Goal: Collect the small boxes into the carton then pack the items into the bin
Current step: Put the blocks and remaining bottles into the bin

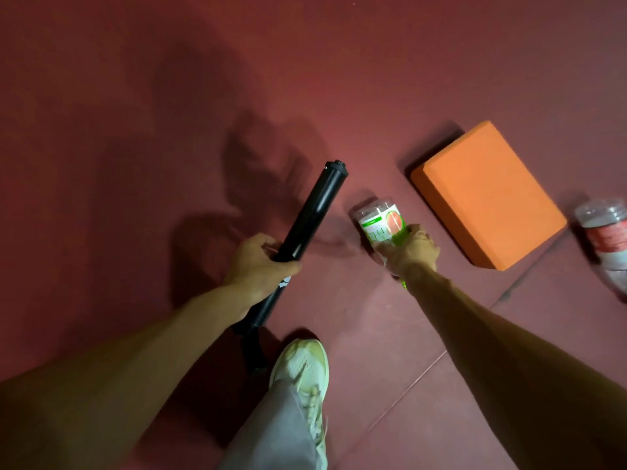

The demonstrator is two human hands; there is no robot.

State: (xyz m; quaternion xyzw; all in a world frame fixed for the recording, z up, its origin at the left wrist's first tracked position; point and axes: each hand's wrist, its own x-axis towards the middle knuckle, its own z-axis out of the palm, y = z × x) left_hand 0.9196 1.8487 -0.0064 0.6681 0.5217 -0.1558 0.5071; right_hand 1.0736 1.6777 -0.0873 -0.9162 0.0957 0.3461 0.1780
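Bottle [378, 218] in right fingers [416, 230]; tube [315, 212], left [291, 266]

We see a dark red floor [339, 79] of mats, with thin seams [417, 379] between them; the dim light throws soft shadows [264, 157].

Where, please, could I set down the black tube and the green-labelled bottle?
The widest bare patch of dark red floor mat lies left of and beyond the black cylindrical tube. A smaller gap sits between the tube's far tip and the orange foam block. Crowded on the right: block and red-labelled clear plastic bottle lie close together.
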